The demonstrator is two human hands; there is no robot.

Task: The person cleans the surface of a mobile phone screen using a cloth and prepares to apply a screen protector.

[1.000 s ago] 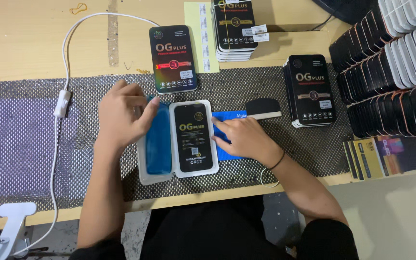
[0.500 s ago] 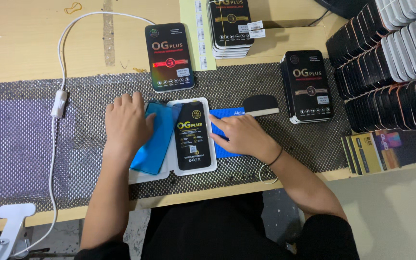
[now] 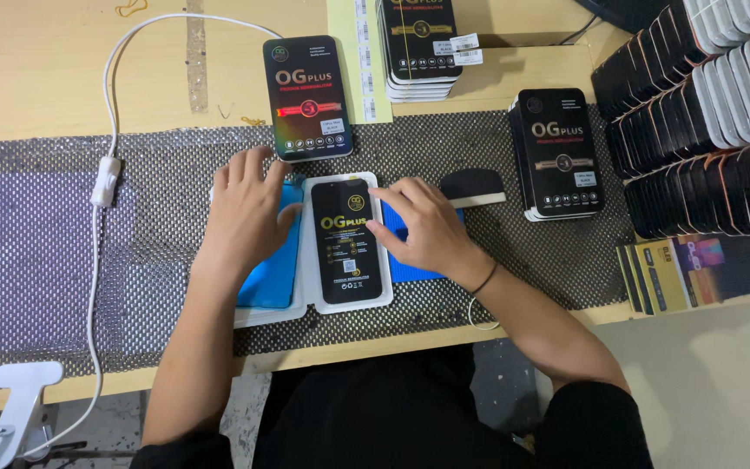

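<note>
My left hand [image 3: 249, 213] lies flat on a blue pad [image 3: 269, 278] in the left half of an open white tray case [image 3: 305, 306]. The right half holds a black printed card or packet [image 3: 346, 243]. My right hand [image 3: 423, 227] rests at the tray's right edge, fingertips touching the black packet, and partly covers a blue cloth [image 3: 405, 265] beneath it. Neither hand grips anything.
A black packet [image 3: 307, 97] lies beyond the tray and a stack of them [image 3: 559, 152] to the right. Another stack [image 3: 418, 43] sits at the back. Rows of packaged items [image 3: 705, 104] fill the right. A black-and-white squeegee [image 3: 472, 188], white cable [image 3: 101, 182], flat packets [image 3: 696, 269].
The left hand has pressed the blue pad flat into the tray's left half, after it stood tilted half a second ago. The right hand stays at the tray's right edge.
</note>
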